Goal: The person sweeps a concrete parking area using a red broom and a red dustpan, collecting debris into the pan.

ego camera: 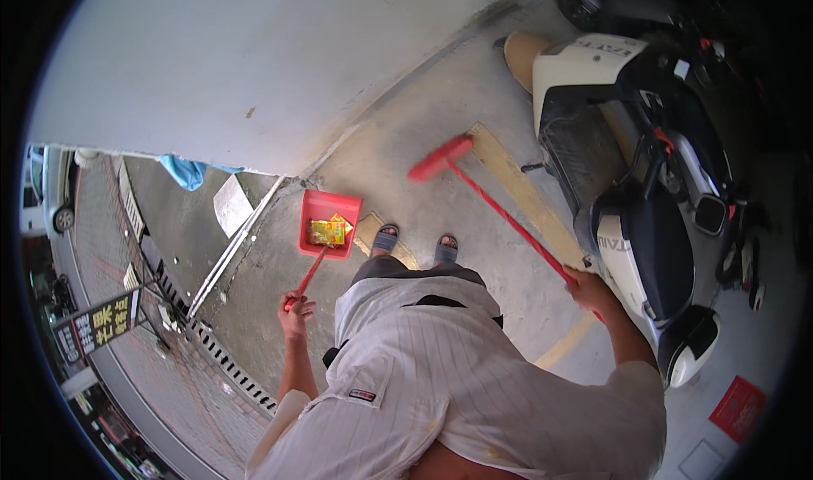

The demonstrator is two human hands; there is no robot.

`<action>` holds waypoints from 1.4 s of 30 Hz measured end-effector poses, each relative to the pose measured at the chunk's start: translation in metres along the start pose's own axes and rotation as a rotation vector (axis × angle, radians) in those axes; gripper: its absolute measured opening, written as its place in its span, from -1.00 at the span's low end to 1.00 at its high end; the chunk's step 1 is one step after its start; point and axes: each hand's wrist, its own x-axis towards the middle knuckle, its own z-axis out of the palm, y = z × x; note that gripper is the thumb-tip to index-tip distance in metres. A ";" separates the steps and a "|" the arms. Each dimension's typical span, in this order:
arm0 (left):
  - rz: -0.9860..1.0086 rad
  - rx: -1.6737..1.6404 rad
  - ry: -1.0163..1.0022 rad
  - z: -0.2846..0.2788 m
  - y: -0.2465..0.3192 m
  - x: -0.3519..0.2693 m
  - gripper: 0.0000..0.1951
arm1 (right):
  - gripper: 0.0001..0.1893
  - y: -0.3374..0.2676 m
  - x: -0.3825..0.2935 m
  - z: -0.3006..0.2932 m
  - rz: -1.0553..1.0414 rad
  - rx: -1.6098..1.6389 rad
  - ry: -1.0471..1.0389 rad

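Observation:
My left hand [296, 313] holds the red handle of a long-handled dustpan [311, 200], out in front of my left side. Yellow wrappers [328, 231] lie in the pan near its handle end. On the right, my right hand [587, 289] is closed round the red handle of a broom [441, 158]. The broom's red bristle head, slightly blurred, is ahead of my feet, beside a faded yellow floor line [517, 178]. A gap of floor separates the broom head from the dustpan.
A white and black motor scooter [660, 251] stands close on my right. Ahead is a pale wall [254, 67]. To the left are a white pipe [235, 245], a blue cloth [184, 172], a drain grate [232, 369] and a sign board bearing writing [98, 327].

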 end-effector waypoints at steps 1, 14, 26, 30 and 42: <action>-0.010 0.012 -0.019 -0.001 0.002 0.008 -0.76 | -0.47 -0.017 0.003 0.001 0.078 0.126 -0.022; -0.026 0.261 -0.417 0.014 0.061 0.121 -0.70 | -0.39 -0.082 0.093 0.187 0.120 0.337 0.172; 0.060 0.466 -0.627 0.000 0.103 0.177 -0.67 | -0.45 -0.106 -0.113 0.225 0.184 0.218 0.138; 0.087 0.546 -0.618 -0.024 0.131 0.170 -0.68 | -0.48 -0.114 -0.037 0.225 -0.022 0.218 0.233; 0.071 0.554 -0.615 -0.046 0.123 0.145 -0.64 | -0.36 -0.055 -0.079 0.266 0.237 -0.023 -0.078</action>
